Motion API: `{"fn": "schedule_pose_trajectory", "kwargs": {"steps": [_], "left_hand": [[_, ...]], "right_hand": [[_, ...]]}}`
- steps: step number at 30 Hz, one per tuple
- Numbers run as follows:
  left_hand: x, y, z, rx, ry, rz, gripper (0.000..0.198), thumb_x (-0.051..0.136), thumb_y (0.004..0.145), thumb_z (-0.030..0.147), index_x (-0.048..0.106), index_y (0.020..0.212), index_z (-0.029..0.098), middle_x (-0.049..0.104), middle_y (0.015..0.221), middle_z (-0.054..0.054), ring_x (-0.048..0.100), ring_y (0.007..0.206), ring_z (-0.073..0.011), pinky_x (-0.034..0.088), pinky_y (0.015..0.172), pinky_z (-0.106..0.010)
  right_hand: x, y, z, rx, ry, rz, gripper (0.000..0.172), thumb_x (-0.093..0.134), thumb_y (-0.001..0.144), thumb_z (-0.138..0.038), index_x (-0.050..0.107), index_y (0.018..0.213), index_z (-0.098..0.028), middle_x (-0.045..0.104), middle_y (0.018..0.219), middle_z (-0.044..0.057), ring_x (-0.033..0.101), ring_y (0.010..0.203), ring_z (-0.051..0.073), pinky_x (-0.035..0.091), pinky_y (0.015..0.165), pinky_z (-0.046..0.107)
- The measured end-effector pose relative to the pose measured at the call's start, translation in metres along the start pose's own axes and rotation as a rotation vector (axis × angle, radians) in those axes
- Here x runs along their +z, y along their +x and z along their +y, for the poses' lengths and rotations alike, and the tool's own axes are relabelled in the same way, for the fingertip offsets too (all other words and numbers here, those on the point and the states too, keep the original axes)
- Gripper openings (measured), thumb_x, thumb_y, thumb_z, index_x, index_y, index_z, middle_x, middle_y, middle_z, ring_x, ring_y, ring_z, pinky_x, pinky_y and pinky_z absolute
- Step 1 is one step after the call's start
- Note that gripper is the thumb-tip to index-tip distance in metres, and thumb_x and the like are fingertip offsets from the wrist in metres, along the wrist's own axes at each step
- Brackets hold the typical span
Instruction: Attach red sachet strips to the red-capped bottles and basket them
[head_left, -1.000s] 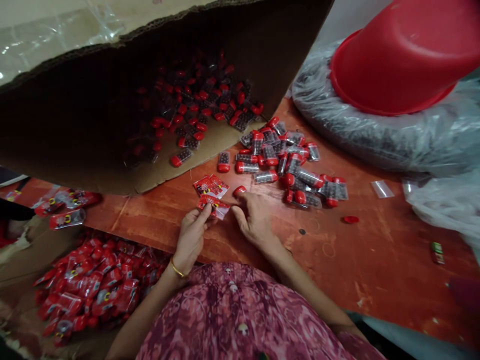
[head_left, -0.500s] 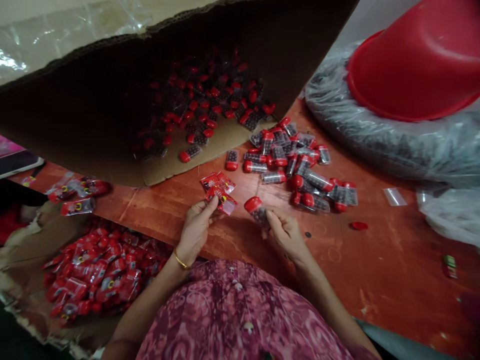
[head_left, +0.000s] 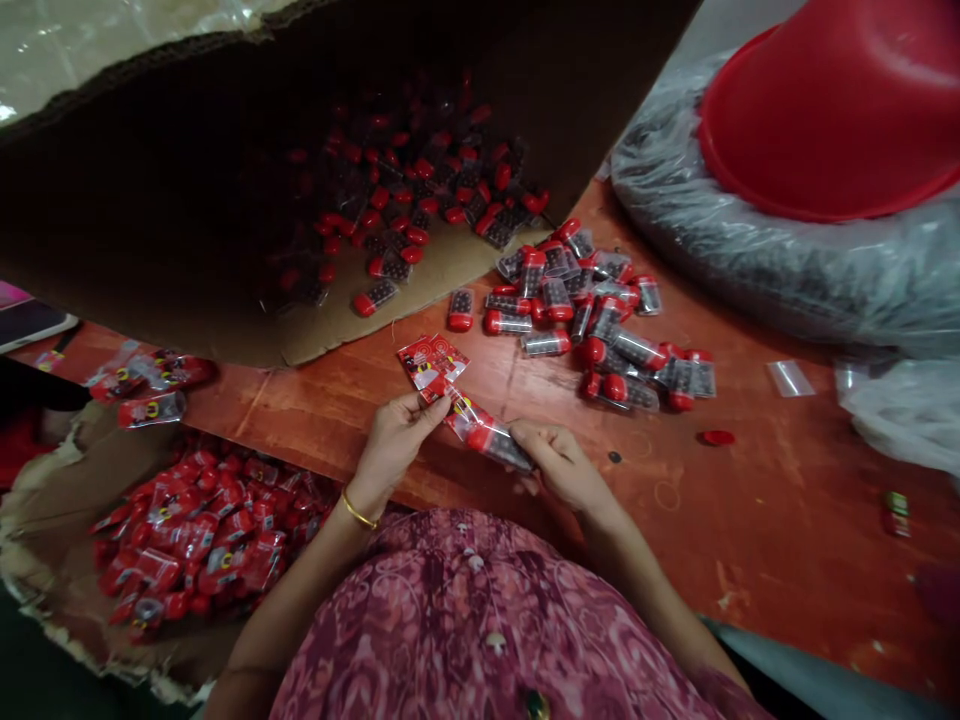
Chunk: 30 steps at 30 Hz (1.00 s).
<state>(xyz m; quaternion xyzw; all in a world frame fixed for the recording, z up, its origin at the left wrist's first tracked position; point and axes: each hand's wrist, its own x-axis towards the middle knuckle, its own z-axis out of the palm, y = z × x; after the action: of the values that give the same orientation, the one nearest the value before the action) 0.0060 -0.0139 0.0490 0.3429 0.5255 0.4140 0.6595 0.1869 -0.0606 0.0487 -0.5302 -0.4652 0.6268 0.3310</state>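
Observation:
My left hand point(head_left: 401, 430) pinches a small red printed plastic packet point(head_left: 459, 408) between thumb and fingers. My right hand point(head_left: 555, 455) grips a clear tube of dark beads with a red cap point(head_left: 501, 445), its capped end at the packet's edge. Whether the cap is inside the packet or only touching it, I cannot tell. Beyond my left hand, more red printed packets point(head_left: 431, 358) lie on the table. Past my right hand is a heap of similar red-capped tubes point(head_left: 600, 310).
A large cardboard box point(head_left: 330, 345) lies on its side, with many capped tubes inside. At lower left, another carton point(head_left: 45, 520) holds filled red packets point(head_left: 195, 540). A red tub point(head_left: 825, 120) rests on a plastic-wrapped bundle point(head_left: 750, 270). A loose red cap point(head_left: 716, 438) lies rightward.
My right hand has brought the capped tube leftward and down to the packet in my left hand. The packet now points toward the tube. The view has shifted slightly.

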Motion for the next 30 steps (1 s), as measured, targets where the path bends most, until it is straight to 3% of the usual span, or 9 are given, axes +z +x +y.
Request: {"fn": "schedule_pose_trajectory", "kwargs": {"steps": [3, 7, 13, 17, 21, 23, 28, 30], "left_hand": [[0.002, 0.0, -0.001, -0.023, -0.034, -0.033, 0.032, 0.079, 0.056, 0.041, 0.071, 0.071, 0.014, 0.069, 0.069, -0.002, 0.057, 0.062, -0.0114, 0.044, 0.063, -0.022], [0.01, 0.0, -0.004, -0.039, -0.114, -0.029, 0.034, 0.081, 0.052, 0.038, 0.068, 0.074, 0.015, 0.068, 0.071, -0.001, 0.057, 0.062, -0.0117, 0.046, 0.065, -0.024], [0.02, -0.002, -0.015, -0.066, -0.161, -0.065, 0.032, 0.083, 0.049, 0.033, 0.067, 0.068, 0.013, 0.069, 0.071, -0.002, 0.057, 0.062, -0.0109, 0.046, 0.067, -0.024], [0.023, -0.003, -0.017, -0.079, -0.185, -0.021, 0.036, 0.083, 0.05, 0.036, 0.067, 0.072, 0.013, 0.069, 0.071, -0.003, 0.057, 0.062, -0.0108, 0.045, 0.066, -0.023], [0.025, -0.006, -0.018, -0.095, -0.205, 0.037, 0.038, 0.078, 0.056, 0.046, 0.064, 0.067, 0.013, 0.064, 0.062, 0.0, 0.052, 0.055, -0.0082, 0.041, 0.057, -0.02], [0.027, -0.007, -0.02, -0.073, -0.201, 0.049, 0.039, 0.074, 0.06, 0.051, 0.063, 0.066, 0.014, 0.061, 0.059, 0.001, 0.05, 0.053, -0.0075, 0.039, 0.054, -0.019], [0.029, -0.009, -0.023, 0.004, -0.115, 0.062, 0.037, 0.07, 0.066, 0.052, 0.066, 0.07, 0.015, 0.057, 0.056, 0.003, 0.044, 0.051, -0.0065, 0.035, 0.051, -0.018], [0.029, -0.007, -0.022, 0.0, -0.158, 0.023, 0.037, 0.07, 0.066, 0.051, 0.068, 0.072, 0.014, 0.061, 0.06, 0.002, 0.047, 0.054, -0.0076, 0.038, 0.054, -0.019]], "right_hand": [[0.002, 0.003, 0.004, 0.02, 0.039, -0.002, 0.049, 0.045, 0.079, -0.061, 0.048, 0.056, -0.019, 0.045, 0.042, -0.005, 0.039, 0.034, 0.007, 0.028, 0.036, 0.02], [0.007, 0.006, 0.006, -0.066, -0.013, 0.036, 0.047, 0.044, 0.082, -0.058, 0.046, 0.055, -0.019, 0.042, 0.043, -0.005, 0.038, 0.036, 0.007, 0.028, 0.038, 0.02], [0.016, 0.01, 0.011, -0.231, -0.093, 0.221, 0.034, 0.044, 0.086, -0.046, 0.059, 0.074, -0.018, 0.049, 0.054, -0.003, 0.043, 0.045, 0.009, 0.034, 0.041, 0.021], [0.025, 0.016, 0.019, -0.252, -0.084, 0.32, 0.035, 0.041, 0.088, -0.047, 0.06, 0.082, -0.019, 0.046, 0.052, -0.003, 0.045, 0.048, 0.012, 0.036, 0.042, 0.022], [0.031, 0.021, 0.023, -0.216, -0.045, 0.285, 0.04, 0.038, 0.089, -0.051, 0.058, 0.079, -0.019, 0.044, 0.05, -0.003, 0.046, 0.049, 0.012, 0.037, 0.043, 0.022], [0.033, 0.022, 0.022, -0.225, -0.059, 0.288, 0.039, 0.037, 0.09, -0.05, 0.058, 0.079, -0.019, 0.047, 0.053, -0.002, 0.048, 0.052, 0.013, 0.04, 0.046, 0.022], [0.039, 0.024, 0.022, -0.371, -0.19, 0.464, 0.028, 0.036, 0.092, -0.036, 0.058, 0.091, -0.019, 0.062, 0.074, 0.004, 0.056, 0.066, 0.015, 0.047, 0.061, 0.027], [0.039, 0.025, 0.021, -0.415, -0.257, 0.452, 0.024, 0.038, 0.09, -0.032, 0.058, 0.092, -0.019, 0.064, 0.077, 0.004, 0.057, 0.066, 0.015, 0.048, 0.063, 0.027]]}}
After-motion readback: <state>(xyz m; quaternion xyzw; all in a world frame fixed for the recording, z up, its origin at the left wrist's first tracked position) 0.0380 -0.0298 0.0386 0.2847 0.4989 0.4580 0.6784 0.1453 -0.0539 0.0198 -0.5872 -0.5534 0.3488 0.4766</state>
